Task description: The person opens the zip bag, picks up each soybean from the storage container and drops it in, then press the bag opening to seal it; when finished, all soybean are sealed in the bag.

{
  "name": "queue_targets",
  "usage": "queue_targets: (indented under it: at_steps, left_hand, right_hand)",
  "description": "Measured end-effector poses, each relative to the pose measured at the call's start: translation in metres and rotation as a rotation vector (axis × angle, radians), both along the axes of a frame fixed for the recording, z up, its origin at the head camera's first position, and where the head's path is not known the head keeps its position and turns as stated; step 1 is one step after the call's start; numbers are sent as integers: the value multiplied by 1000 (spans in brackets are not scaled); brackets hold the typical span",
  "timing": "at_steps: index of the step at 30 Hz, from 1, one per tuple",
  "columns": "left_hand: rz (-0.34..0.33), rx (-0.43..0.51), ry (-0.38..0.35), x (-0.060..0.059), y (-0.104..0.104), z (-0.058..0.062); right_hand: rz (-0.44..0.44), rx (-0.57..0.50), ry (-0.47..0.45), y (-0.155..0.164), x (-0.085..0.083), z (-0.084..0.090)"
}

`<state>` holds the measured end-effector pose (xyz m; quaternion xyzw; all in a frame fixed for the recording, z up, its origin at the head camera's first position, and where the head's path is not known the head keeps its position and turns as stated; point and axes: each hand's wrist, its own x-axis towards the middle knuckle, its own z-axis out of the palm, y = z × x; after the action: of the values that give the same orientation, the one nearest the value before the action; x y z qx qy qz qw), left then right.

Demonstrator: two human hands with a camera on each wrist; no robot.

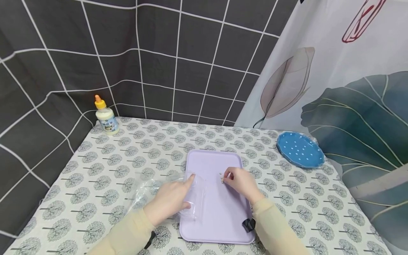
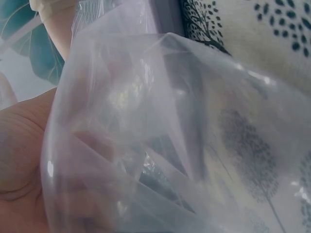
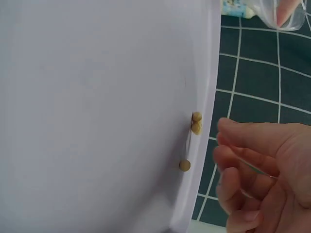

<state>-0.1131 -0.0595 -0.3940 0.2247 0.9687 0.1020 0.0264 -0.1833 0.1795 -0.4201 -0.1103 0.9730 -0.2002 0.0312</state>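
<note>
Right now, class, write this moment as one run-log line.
left hand: holds plastic bag | right hand: fingers curled beside small beans | beans: on purple tray | glue bottle, blue plate: untouched

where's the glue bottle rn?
In the head view, the small white glue bottle with the orange cap stands upright at the table's far-left corner against the dark grid curtain, far from the lilac plastic tray.

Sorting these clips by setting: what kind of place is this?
Probably a makeshift tabletop booth, not a real kitchen: hanging cloth backdrops wall in a table under a tree-print tablecloth, with a lavender tray laid out.
</note>
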Motion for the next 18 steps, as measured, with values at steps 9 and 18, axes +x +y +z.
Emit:
queue_targets:
  at_steps: [9,18]
  left_hand:
    - [-1,1,3,0,1,-1]
    - [-5,4,25,0,-1,-2]
  right_hand:
    - [-31,88,-29,4,0,1]
    - [-65,196,-70,9,5,4]
